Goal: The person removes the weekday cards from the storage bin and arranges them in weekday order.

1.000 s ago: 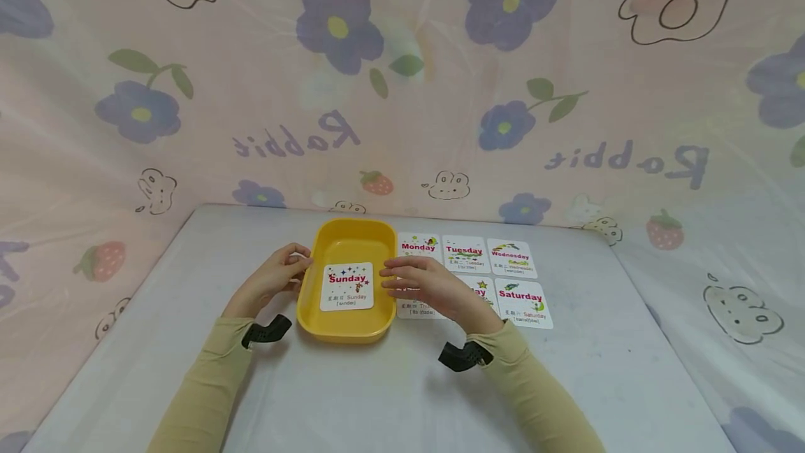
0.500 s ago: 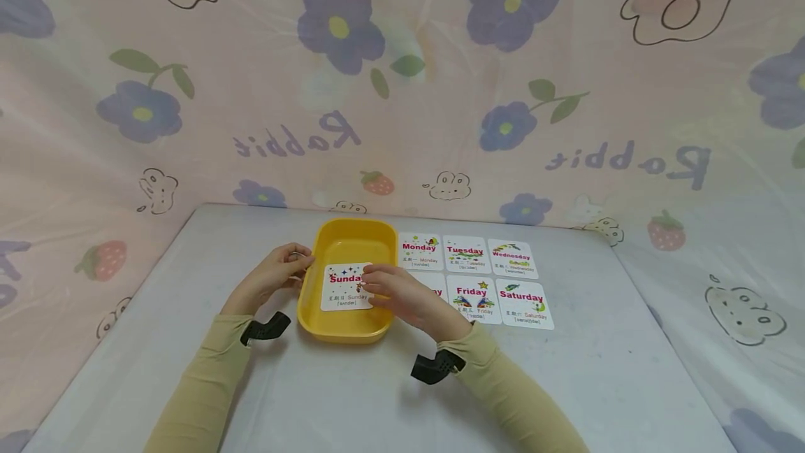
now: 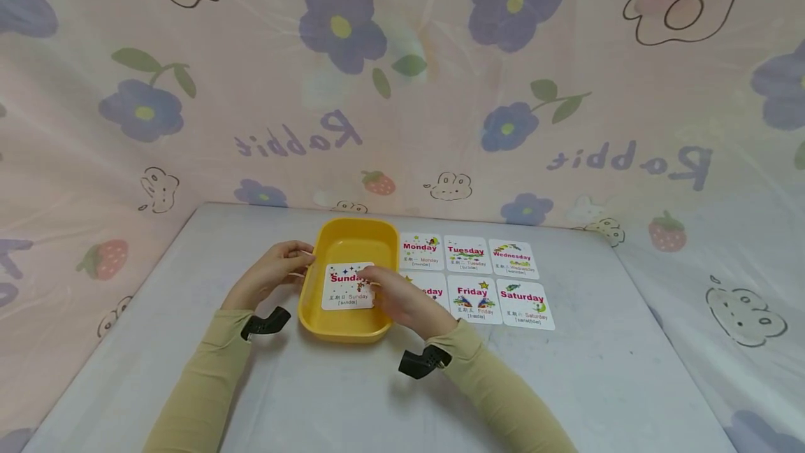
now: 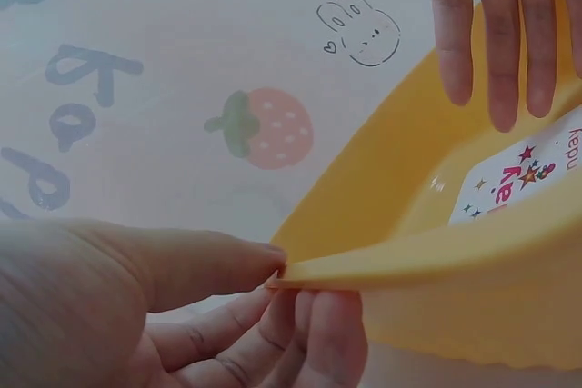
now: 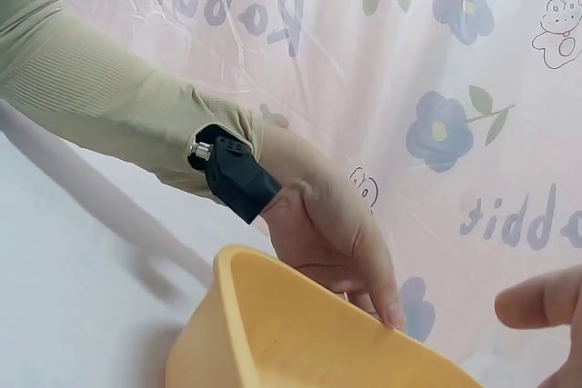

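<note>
My left hand [image 3: 270, 276] pinches the left rim of a yellow plastic tray [image 3: 352, 243]. In the left wrist view the thumb [image 4: 214, 265] lies on top of that rim, with the other fingers curled beneath. Inside the tray lies a white "Sunday" card [image 3: 342, 294], printed with small stars. Over the card's right edge hovers my right hand [image 3: 405, 303]. Its fingers [image 4: 503, 52] look straight and point down in the left wrist view, apart from the card. Only part of the right thumb and palm shows in the right wrist view.
Right of the tray, weekday cards lie in two rows: Monday [image 3: 421, 252], Tuesday [image 3: 466, 255] and Wednesday [image 3: 513, 259] behind, Friday [image 3: 474, 299] and Saturday [image 3: 525, 303] in front. A partly hidden card [image 3: 434, 285] sits beside Friday. A patterned curtain [image 3: 402, 124] hangs behind the white table [image 3: 604, 376].
My right hand has moved left, from beside the tray's right rim to above the Sunday card, uncovering the Friday card. My left hand stays at the tray's left rim.
</note>
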Available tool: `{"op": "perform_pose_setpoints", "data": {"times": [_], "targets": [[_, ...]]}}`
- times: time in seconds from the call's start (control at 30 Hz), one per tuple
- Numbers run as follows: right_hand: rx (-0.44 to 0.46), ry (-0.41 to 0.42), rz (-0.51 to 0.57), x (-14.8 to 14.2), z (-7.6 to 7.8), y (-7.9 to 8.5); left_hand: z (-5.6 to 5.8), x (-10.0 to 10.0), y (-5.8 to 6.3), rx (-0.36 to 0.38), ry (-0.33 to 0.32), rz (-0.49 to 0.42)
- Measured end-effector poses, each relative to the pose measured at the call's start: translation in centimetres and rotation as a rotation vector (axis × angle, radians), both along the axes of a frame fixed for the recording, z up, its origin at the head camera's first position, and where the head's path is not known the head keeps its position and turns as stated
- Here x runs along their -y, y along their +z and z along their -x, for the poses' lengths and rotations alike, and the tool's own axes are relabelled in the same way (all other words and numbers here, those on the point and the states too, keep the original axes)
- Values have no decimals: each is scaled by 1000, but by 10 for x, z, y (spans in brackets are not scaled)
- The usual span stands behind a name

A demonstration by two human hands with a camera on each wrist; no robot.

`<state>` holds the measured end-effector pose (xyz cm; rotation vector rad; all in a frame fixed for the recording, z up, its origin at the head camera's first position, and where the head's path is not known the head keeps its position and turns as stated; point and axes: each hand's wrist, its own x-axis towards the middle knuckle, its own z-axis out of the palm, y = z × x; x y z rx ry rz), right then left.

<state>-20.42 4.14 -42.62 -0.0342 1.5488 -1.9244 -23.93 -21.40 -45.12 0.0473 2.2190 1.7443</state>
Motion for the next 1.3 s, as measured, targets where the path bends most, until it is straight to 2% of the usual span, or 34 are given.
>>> {"op": "perform_pose_setpoints", "data": {"times": [0.17, 0.33, 0.57, 0.73, 0.97, 1.13, 1.3], "targets": [[50, -29, -11, 4, 5, -2, 2, 1, 0, 2, -9, -19], [121, -139, -19, 9, 9, -2, 1, 0, 1, 10, -12, -33], [114, -198, -83, 15, 10, -6, -1, -2, 4, 3, -14, -31], [127, -256, -71, 16, 12, -6, -1, -1, 4, 7, -10, -33], [133, -277, -66, 16, 15, -5, 0, 0, 2, -2, -16, -40], [145, -326, -81, 18, 16, -6, -1, -1, 3, 0, -21, -39], [144, -351, -87, 19, 18, -6, -1, -1, 4, 16, -5, -34]]}}
